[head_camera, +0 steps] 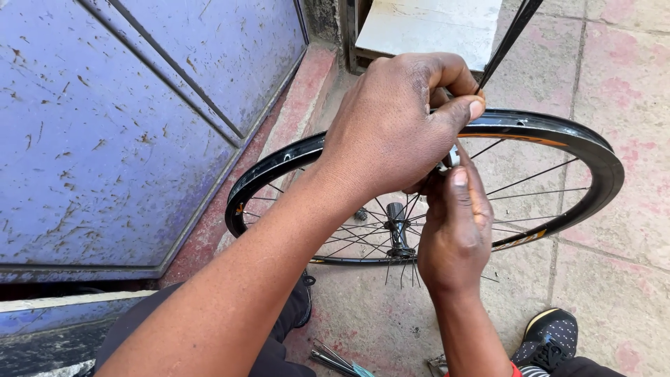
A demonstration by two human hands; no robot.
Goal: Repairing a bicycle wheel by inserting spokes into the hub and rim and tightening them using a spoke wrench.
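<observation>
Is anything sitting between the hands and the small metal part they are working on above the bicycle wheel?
Nothing visible does. The left hand and right hand both already pinch the small metal part, just above the wheel rim. Their fingers hide most of it.

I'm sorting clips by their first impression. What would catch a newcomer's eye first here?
Two bare hands meet at the centre: the left hand reaches across above the right hand, pinching a small silver part between them. Behind them a black bicycle wheel with thin spokes spans the pink paving, and a scuffed blue metal door fills the left.
</observation>
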